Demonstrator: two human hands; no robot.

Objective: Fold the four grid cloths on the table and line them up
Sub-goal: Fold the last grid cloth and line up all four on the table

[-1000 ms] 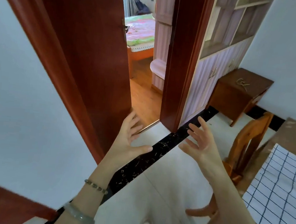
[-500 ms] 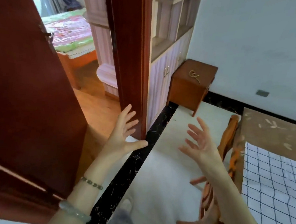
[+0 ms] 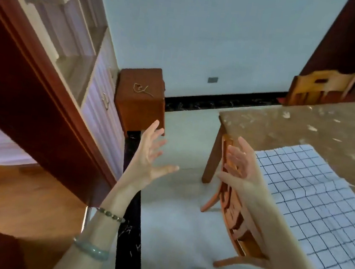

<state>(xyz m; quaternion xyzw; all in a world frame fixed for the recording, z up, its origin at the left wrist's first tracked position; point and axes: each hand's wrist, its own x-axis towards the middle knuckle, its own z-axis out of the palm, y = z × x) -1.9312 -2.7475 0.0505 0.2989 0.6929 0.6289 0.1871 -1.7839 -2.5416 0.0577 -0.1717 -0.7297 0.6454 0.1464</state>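
A white cloth with a dark grid (image 3: 314, 203) lies spread flat on the brown table (image 3: 304, 128) at the right; I see only this one cloth. My left hand (image 3: 147, 159) is raised in the air over the floor, fingers spread and holding nothing. My right hand (image 3: 240, 169) is also raised with fingers spread, in front of a chair back and just left of the cloth's near left edge, touching nothing.
A wooden chair (image 3: 235, 223) stands tucked at the table's left side, under my right forearm. A second chair (image 3: 321, 88) stands at the table's far side. A small brown cabinet (image 3: 141, 97) sits against the wall, a striped wardrobe (image 3: 101, 104) and door frame at left.
The view has swung right, from the doorway toward the table. More of the table and grid cloth shows. Both hands stay raised with spread fingers, now nearer the table.
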